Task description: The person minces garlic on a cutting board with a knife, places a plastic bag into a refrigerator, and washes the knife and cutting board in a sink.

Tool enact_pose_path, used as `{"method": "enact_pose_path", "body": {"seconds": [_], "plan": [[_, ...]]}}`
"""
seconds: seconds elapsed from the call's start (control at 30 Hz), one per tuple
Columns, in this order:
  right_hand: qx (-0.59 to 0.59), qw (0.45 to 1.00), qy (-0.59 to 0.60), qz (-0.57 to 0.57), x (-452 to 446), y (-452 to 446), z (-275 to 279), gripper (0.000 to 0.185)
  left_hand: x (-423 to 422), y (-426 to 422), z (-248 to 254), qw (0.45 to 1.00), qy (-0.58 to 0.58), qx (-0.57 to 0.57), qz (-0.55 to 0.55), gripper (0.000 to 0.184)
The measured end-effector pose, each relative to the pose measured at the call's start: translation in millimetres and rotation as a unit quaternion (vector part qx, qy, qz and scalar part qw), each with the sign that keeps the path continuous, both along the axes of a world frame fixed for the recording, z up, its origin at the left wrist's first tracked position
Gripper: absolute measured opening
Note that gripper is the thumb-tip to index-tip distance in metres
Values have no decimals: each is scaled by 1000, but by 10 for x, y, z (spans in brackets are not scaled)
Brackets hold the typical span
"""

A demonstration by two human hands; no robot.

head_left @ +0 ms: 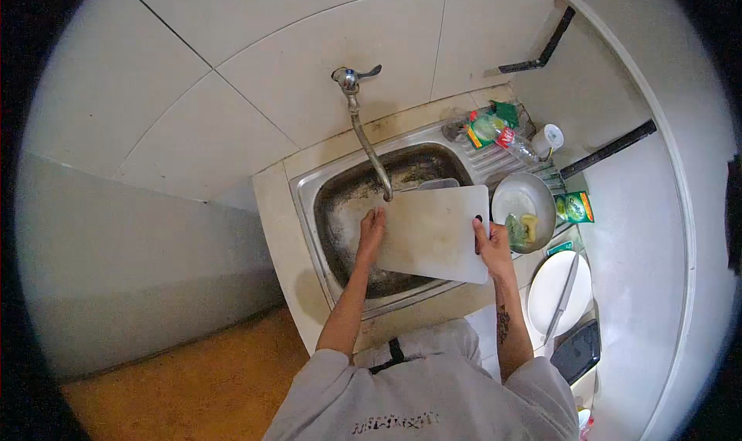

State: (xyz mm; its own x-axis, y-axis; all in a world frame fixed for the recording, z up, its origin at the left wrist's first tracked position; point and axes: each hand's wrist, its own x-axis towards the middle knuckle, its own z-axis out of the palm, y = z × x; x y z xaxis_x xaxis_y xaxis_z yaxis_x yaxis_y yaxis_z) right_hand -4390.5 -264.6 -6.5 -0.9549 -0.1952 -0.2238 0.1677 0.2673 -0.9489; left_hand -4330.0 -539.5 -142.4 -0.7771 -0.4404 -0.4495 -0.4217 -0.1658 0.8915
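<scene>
A white cutting board (437,236) with faint brownish stains is held over the steel sink (328,259). My left hand (372,226) grips its left edge, fingers closed there. At the right end, my right hand (495,248) holds the board by its handle slot, with fingers wrapped around that edge. The faucet (367,139) reaches down from the wall, its spout end just above the board's upper left corner. No water stream is visible. Part of a clear container (438,184) shows in the sink behind the board, mostly hidden.
On the drainboard at right are a plastic bottle (516,143), a white cup (550,137), green packets (574,207) and a pan (533,192) with a sponge-like yellowish piece. Further down, a knife (562,298) lies across a white plate (547,286), beside a black tray (578,352).
</scene>
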Motion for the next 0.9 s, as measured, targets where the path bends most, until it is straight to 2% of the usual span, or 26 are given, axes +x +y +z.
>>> {"method": "enact_pose_path", "body": {"seconds": [0.1, 0.2, 0.23, 0.3, 0.37, 0.43, 0.53, 0.7, 0.83, 0.9], "plan": [[12, 1000, 5, 7, 18, 49, 13, 42, -49, 122, 171, 999, -19, -33, 36, 50], [-14, 1000, -28, 0, 23, 68, 6, 42, -93, 125, 216, 999, -26, -25, -2, 60], [-15, 999, -29, 1, 30, 74, 5, 42, -103, 142, 227, 999, -27, -26, -2, 60], [-23, 999, -35, 5, 42, 80, 19, 41, -141, 194, 264, 992, 6, -122, 18, 61], [-13, 999, -33, 0, 74, 66, 54, 40, -158, 218, 323, 987, -5, -153, 38, 60], [-2, 1000, -31, -5, 107, 54, 74, 40, -173, 184, 264, 981, -14, -183, 58, 59], [-14, 1000, -17, 4, 144, 63, 83, 43, -213, 90, 223, 985, -27, -169, 37, 55], [-31, 999, -36, 0, 177, 88, 41, 42, -214, 26, 157, 965, -3, -255, 63, 54], [-38, 999, -39, 0, 179, 108, 76, 43, -208, -67, 122, 966, -29, -254, 41, 55], [-46, 998, -37, 0, 179, 155, -2, 43, -222, -100, 81, 978, -36, -200, 54, 56]]}}
